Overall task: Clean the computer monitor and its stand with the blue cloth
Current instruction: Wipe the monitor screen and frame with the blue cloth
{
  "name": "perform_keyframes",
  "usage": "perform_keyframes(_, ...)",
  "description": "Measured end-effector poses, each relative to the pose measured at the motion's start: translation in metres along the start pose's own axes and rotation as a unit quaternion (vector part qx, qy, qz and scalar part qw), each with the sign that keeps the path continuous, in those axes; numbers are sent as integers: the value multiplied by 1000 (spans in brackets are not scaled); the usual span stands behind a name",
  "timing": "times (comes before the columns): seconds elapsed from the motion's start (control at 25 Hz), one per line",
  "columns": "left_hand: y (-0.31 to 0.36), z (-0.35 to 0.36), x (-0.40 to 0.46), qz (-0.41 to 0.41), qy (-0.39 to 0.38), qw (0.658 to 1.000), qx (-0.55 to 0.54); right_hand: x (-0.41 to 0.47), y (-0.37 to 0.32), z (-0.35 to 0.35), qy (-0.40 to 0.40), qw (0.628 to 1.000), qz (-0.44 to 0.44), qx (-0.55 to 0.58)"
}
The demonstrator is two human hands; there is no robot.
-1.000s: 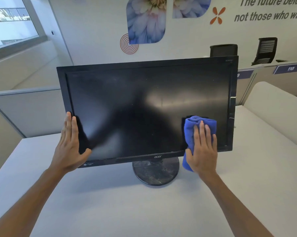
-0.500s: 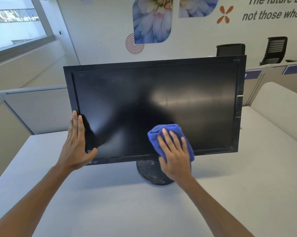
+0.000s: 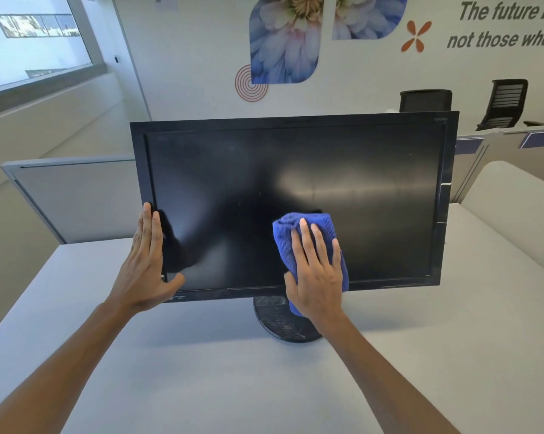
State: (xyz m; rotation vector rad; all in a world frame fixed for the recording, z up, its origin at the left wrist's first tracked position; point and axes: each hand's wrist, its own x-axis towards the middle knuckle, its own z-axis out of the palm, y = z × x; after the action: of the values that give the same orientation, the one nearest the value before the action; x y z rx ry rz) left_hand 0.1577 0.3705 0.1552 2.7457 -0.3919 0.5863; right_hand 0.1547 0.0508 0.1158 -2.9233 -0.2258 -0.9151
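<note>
1. Head view: a black computer monitor (image 3: 295,195) stands on a pale grey table (image 3: 233,380), its dark screen switched off and showing soft reflections.
2. The round black stand (image 3: 280,324) sits under the middle of the bottom bezel, its surface scuffed with pale marks and partly hidden by the right wrist.
3. The left hand (image 3: 145,261) lies flat and open against the monitor's lower left edge, fingers straight up along the side bezel, thumb spread along the bottom bezel; it grips nothing.
4. The right hand (image 3: 317,277) presses a bunched blue cloth (image 3: 298,227) flat against the lower middle of the screen, fingers stretched out over the cloth rather than curled round it.
5. The cloth hangs down past the bottom bezel beside the palm, in front of the stand; whether it touches the stand I cannot tell.
6. Behind the monitor run grey desk partitions (image 3: 76,195), and two black office chairs (image 3: 505,101) stand before a white wall with flower prints (image 3: 283,39).
</note>
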Motion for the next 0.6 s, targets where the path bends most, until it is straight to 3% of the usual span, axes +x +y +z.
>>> perform_keyframes(0.36,1,1,-1,-9,5,1000,-5,-59,17,26,-19,999,-30,-6)
perform_keyframes(0.6,2,1,-1,-7,3,1000,-7,5,1,-4,-1,1000,-16,5)
